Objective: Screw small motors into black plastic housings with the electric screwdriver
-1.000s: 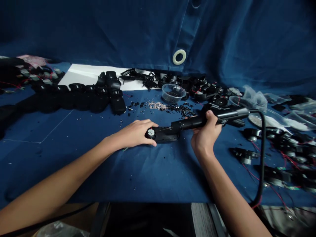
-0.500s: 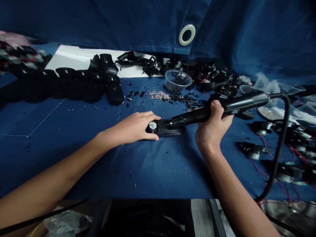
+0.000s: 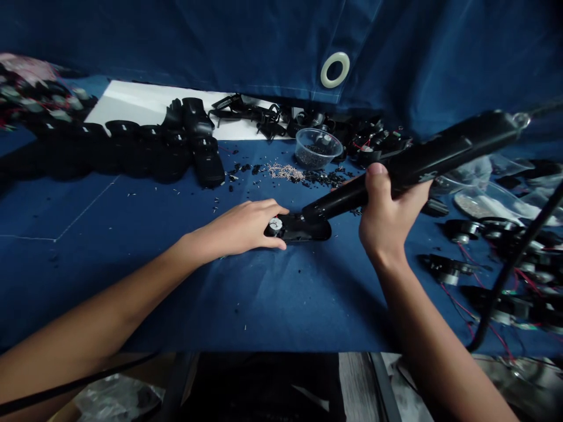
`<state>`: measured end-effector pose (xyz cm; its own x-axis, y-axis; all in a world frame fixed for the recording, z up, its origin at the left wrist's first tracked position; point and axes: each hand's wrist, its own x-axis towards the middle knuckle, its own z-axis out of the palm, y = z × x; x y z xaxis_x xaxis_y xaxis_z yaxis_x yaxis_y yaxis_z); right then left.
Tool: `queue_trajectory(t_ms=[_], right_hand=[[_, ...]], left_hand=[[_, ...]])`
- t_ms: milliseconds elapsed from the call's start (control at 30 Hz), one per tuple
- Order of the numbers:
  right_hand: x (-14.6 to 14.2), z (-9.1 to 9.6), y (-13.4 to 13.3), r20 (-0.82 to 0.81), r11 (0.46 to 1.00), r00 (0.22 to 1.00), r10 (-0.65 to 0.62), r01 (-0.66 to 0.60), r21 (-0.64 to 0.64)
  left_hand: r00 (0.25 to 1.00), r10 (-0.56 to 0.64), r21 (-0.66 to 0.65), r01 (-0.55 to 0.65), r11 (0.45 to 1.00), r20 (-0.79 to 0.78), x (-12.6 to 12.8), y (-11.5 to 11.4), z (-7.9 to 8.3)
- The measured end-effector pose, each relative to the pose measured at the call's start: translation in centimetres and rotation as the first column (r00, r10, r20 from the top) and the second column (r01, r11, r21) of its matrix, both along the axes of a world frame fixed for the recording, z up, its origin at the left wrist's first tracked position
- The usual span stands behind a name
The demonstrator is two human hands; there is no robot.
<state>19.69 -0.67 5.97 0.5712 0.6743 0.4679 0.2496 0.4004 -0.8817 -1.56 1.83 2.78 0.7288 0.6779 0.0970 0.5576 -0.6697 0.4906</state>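
My right hand is shut around a black corded electric screwdriver, raised and slanting up to the right. Its tip sits at the top edge of a black plastic housing lying on the blue cloth. My left hand grips that housing's near end, with fingers curving around a small round silver part. The tip's exact contact point is hidden by the shadow and the dark surfaces.
A clear plastic bowl of small dark pieces stands behind the housing. Loose silver screws and black scraps lie on the blue cloth. Black parts fill the back left, and wired motor units lie at right. The screwdriver's black cable crosses them.
The screwdriver has swung up and right, its rear end lifted higher, and its tip has shifted toward the housing's top edge. My left hand stays on the housing.
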Motion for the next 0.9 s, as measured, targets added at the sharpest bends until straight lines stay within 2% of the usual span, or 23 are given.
queue_trajectory(t_ms=[100,167,333,400,533,633,733,900], right_hand=[[-0.7,1.2,0.1,0.199,0.997,0.980,0.013,-0.027,0.070],[-1.4,2.0,0.0,0.255,0.997,0.966,0.038,-0.054,0.054],[-3.5,3.4,0.2,0.105,0.980,0.974,0.199,-0.195,-0.048],[-4.5,3.4,0.6,0.068,0.955,0.953,0.295,-0.291,-0.065],[-6.2,3.0,1.2,0.069,0.858,0.857,0.511,-0.503,-0.104],[-7.0,2.5,1.3,0.077,0.808,0.804,0.589,-0.583,-0.089],[-7.2,2.0,1.3,0.143,0.793,0.781,0.608,-0.605,-0.071],[-7.2,1.7,1.1,0.210,0.809,0.783,0.586,-0.579,-0.102]], left_hand=[[1.000,-0.004,-0.007,0.004,1.000,0.006,0.0,0.1,-0.1],[1.000,-0.007,0.003,0.007,1.000,0.011,-0.1,0.1,-0.1],[0.999,-0.021,0.043,0.020,0.999,0.024,-0.1,0.1,-0.2],[1.000,-0.012,0.043,0.012,0.999,0.016,-0.1,0.2,-0.4],[1.000,0.004,0.014,-0.004,1.000,0.004,0.0,0.2,-0.4],[0.999,0.024,-0.014,-0.025,1.000,-0.048,0.0,0.1,-0.1],[0.996,0.026,-0.043,-0.030,0.999,-0.088,0.0,-0.1,0.2],[0.991,0.048,-0.079,-0.058,0.995,-0.122,0.1,0.0,0.3]])
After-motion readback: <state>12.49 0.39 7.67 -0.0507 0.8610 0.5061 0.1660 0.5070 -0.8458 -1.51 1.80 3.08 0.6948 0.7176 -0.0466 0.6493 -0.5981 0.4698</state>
